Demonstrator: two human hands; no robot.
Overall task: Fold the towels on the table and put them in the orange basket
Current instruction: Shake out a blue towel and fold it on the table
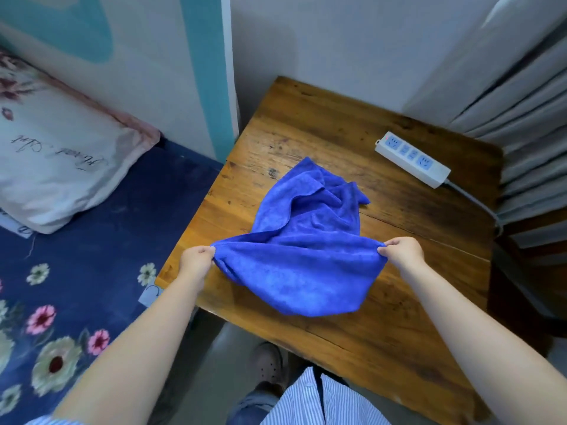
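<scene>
Now we are pinching the blue towel with our left hand and right hand (fingers curled on two corners), stretching its near edge above the wooden table, while its far part is lying crumpled on the wood.

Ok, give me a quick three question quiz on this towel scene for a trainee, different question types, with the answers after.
1. True or false: the towel is already folded flat on the table.
2. Which hands pinch the towel? A) left only B) right only C) both
3. Fill in: the white item at the table's far right is a power ____.

Key
1. False: it is rumpled, its near edge stretched between the hands.
2. C: the left hand and right hand each pinch a corner.
3. Strip: the power strip lies there with its cable trailing off the edge.
</scene>
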